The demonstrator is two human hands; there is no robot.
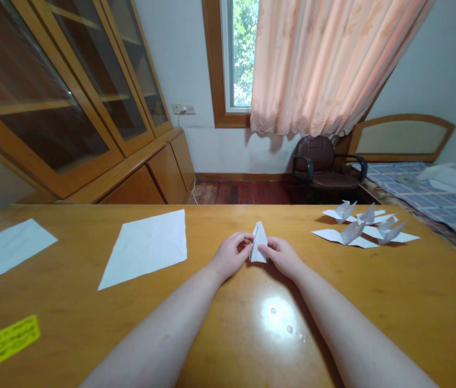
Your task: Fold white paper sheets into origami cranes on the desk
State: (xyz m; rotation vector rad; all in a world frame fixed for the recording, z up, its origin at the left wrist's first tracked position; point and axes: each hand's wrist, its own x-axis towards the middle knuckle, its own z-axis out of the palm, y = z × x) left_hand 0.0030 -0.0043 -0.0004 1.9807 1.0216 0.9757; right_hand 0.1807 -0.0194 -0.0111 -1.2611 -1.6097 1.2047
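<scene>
A small white folded paper piece (259,242) stands point-up at the middle of the wooden table (393,302). My left hand (231,254) pinches its left edge with closed fingers. My right hand (283,255) grips its right lower edge, fingers also closed. Both forearms reach in from the near edge. A flat white square sheet (147,248) lies to the left of my hands.
Several finished white paper cranes (363,226) sit at the right of the table. Another white sheet (4,250) lies at the far left, a yellow label (1,345) near the front left. Beyond the table are a dark armchair (325,164), a glass-door cabinet (70,102) and a bed (442,199).
</scene>
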